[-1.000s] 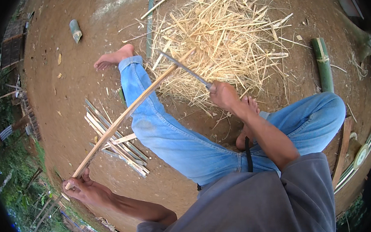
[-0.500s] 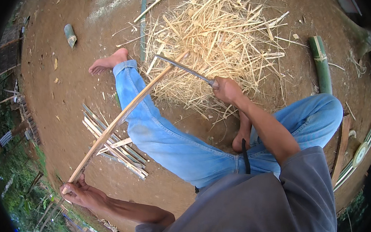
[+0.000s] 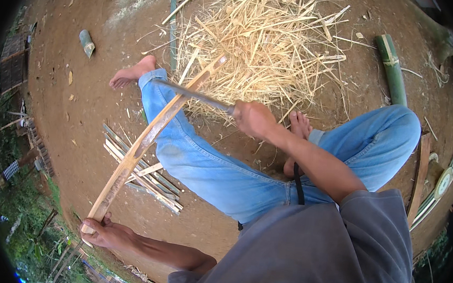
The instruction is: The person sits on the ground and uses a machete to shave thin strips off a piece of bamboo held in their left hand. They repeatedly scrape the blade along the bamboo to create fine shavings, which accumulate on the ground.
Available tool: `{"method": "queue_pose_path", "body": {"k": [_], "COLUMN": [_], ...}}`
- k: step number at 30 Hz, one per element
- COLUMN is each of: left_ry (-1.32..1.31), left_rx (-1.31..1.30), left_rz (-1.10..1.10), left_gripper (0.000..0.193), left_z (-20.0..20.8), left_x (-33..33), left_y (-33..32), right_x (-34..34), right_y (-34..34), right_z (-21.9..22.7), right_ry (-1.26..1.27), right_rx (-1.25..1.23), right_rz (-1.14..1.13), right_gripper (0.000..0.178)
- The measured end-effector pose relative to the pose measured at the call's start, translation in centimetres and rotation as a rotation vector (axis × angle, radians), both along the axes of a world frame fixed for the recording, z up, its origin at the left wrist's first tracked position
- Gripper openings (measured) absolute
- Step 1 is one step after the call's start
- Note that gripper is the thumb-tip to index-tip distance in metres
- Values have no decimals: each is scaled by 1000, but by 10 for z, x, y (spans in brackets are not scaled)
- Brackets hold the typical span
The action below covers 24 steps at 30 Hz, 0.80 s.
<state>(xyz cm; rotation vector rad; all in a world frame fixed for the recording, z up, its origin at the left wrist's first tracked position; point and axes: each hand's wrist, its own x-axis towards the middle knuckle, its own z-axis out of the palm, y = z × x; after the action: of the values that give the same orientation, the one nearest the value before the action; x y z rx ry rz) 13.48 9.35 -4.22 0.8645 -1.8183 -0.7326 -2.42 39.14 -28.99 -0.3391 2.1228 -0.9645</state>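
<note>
My left hand (image 3: 106, 233) grips the near end of a long split bamboo strip (image 3: 144, 141), thumb over its edge. The strip slants up to the right across my left shin, its hollow inner face partly turned upward. In my right hand (image 3: 251, 119) is the handle of a long-bladed knife (image 3: 195, 95). Its narrow metal blade lies across the strip in the upper part, above my lower leg. The strip's far end reaches over a heap of pale bamboo shavings (image 3: 265, 54).
Cut bamboo slats (image 3: 144, 177) lie bundled on the dirt left of my knee. A green bamboo section (image 3: 392, 69) stands out at upper right, and a short piece (image 3: 87, 43) at upper left. Long strips with a round tape-like disc (image 3: 443, 183) lie at far right.
The knife has moved down along the strip toward me, with my right hand shifting left. The strip has rolled, showing more of its hollow face. My left hand has moved slightly right.
</note>
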Motion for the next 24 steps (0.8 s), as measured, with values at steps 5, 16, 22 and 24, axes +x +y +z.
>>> {"method": "queue_pose_path", "body": {"k": [5, 16, 22, 24], "left_ry": [4, 29, 40, 30], "left_rx": [7, 69, 45, 27], "left_rz": [-6, -50, -25, 27], "left_gripper": [40, 37, 38, 39], "left_z": [-4, -3, -2, -2], "left_x": [3, 6, -2, -1], "left_y": [-9, -15, -2, -1], "right_x": [-33, -27, -28, 1], "right_y": [36, 48, 28, 7], "right_z": [-70, -90, -62, -26], "right_ry": [-42, 85, -39, 49], "right_rx": [135, 175, 107, -12], "right_rz": [-129, -145, -192, -5], "right_gripper": [21, 24, 23, 23]}}
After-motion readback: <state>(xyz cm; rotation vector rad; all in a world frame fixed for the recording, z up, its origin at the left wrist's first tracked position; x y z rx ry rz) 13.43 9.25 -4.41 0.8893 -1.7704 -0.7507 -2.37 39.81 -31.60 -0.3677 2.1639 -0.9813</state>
